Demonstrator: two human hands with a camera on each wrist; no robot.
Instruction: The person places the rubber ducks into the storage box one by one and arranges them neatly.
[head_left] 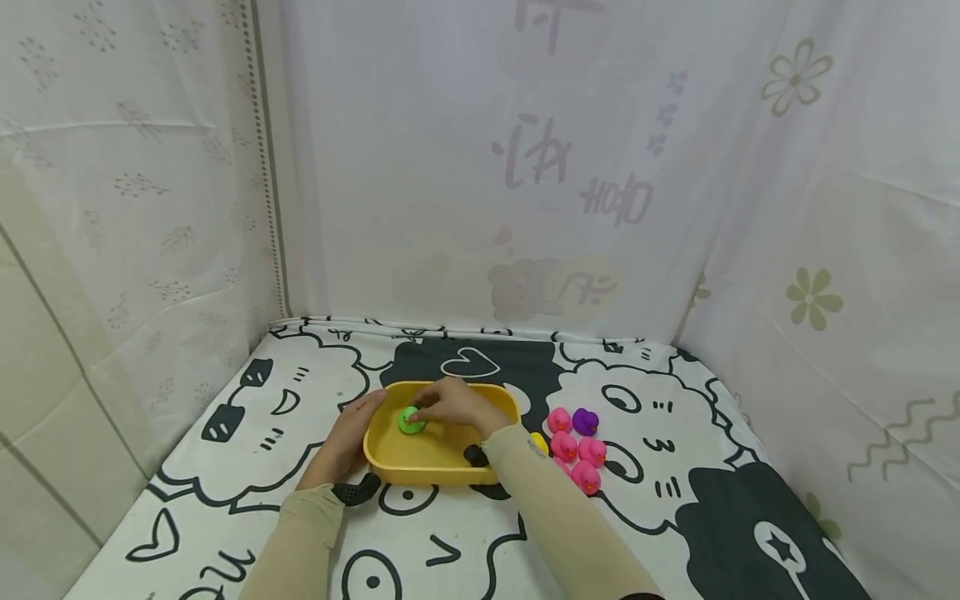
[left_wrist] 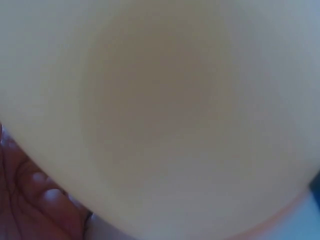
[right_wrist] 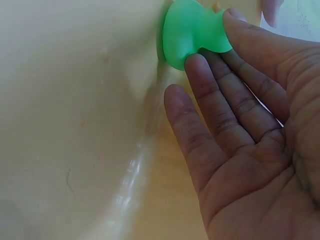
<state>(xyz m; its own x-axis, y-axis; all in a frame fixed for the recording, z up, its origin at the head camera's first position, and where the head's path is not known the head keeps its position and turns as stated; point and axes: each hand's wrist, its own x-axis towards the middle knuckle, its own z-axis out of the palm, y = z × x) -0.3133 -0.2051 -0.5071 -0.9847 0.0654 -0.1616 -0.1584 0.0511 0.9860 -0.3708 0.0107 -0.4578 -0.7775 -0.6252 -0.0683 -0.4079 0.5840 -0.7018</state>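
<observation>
A yellow tray (head_left: 431, 476) lies on the patterned cloth. My left hand (head_left: 347, 442) grips its left side, with fingertips over the rim near the far left corner; in the left wrist view the tray's pale blurred surface (left_wrist: 165, 150) hides most of that hand. Inside the tray, toward the left, sits a green rubber duck (head_left: 408, 421). My right hand (head_left: 457, 404) reaches over the tray from the right and pinches the duck between thumb and fingers. In the right wrist view the green duck (right_wrist: 182, 32) is against the tray wall, ring and little fingers stretched out.
Just right of the tray stands a cluster of several pink ducks (head_left: 564, 446), with a purple duck (head_left: 586, 422) at its far side. A yellow duck (head_left: 539, 443) is partly hidden behind my right sleeve. White curtains (head_left: 480, 167) enclose the back and sides of the table.
</observation>
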